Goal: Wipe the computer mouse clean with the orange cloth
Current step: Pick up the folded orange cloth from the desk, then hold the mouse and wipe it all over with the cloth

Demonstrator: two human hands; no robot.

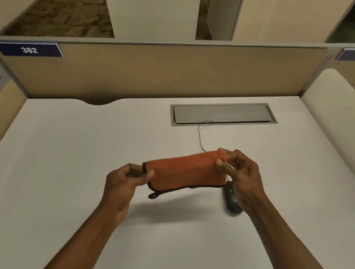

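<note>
An orange cloth [186,171] with black edging is stretched folded between my two hands above the white desk [61,162]. My left hand [125,179] pinches its left end. My right hand [242,175] pinches its upper right corner. A dark computer mouse [232,202] lies on the desk just below my right hand, partly hidden by my wrist and by the cloth. Its thin cable [199,135] runs back toward the desk's cable hatch.
A grey cable hatch [224,114] is set into the desk at the back. Tan partition panels [147,70] close off the rear and left sides, with a blue label reading 382 [29,49]. A white rounded divider [340,138] borders the right side.
</note>
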